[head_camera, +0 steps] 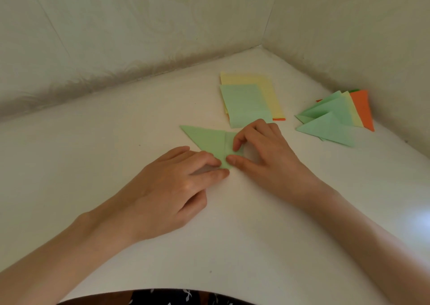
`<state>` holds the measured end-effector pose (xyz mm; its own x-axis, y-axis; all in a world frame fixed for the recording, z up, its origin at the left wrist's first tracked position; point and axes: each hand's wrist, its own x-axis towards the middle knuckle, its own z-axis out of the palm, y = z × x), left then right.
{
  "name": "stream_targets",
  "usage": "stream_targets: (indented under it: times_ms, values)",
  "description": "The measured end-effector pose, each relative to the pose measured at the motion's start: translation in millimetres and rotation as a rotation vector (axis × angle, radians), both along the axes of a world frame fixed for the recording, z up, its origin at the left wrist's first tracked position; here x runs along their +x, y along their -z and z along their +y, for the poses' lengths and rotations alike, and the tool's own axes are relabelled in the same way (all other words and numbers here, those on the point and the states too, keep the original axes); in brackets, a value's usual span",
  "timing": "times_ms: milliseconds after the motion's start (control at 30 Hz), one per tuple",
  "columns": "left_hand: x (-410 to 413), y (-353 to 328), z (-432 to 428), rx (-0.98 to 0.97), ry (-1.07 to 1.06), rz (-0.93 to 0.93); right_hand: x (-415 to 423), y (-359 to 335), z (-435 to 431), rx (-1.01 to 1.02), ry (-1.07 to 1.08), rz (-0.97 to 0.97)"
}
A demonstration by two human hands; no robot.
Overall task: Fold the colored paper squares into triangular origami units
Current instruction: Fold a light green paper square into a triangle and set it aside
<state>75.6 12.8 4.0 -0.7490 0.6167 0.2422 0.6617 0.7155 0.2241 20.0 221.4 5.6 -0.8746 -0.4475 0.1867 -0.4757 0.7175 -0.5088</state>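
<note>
On the left, the left hand (167,188) is lying palm down on the white desk (104,146), its fingers (215,163) stretching out almost straight and pressing onto the near tip of a light green folded paper (207,139); its grip is released, with nothing being clasped. The green paper is lying flat on the desk just beyond that hand, near the middle of the view. It is showing as a triangle, with one sharp corner pointing away to the left and a straight crease running down it near the right hand (267,155). That hand is arching over the right part of the paper, its thumb (232,160) touching the near tip beside the left fingertips and its bent index finger (236,145) pushing down just right of the crease. Whether this grip is nipping a flap or only pressing on it cannot be told. Just past the right hand, a stack of paper squares (246,104) is sitting on the desk, green on top, yellow (267,88) showing behind it and a strip of orange (278,119) peeking out at the near edge. Farther right, close to the wall (349,37), a pile of folded triangles (332,123) is fanning out, mostly green, with a yellow one and an orange one (363,109) at the back.
</note>
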Motion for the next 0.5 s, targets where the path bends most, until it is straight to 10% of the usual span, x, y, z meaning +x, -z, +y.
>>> stream_targets:
  times_ms: [500]
  values:
    - [3.4,-3.6,-1.7,0.129,-0.020,-0.074,-1.0,-6.0,15.0,0.004,-0.455,0.142]
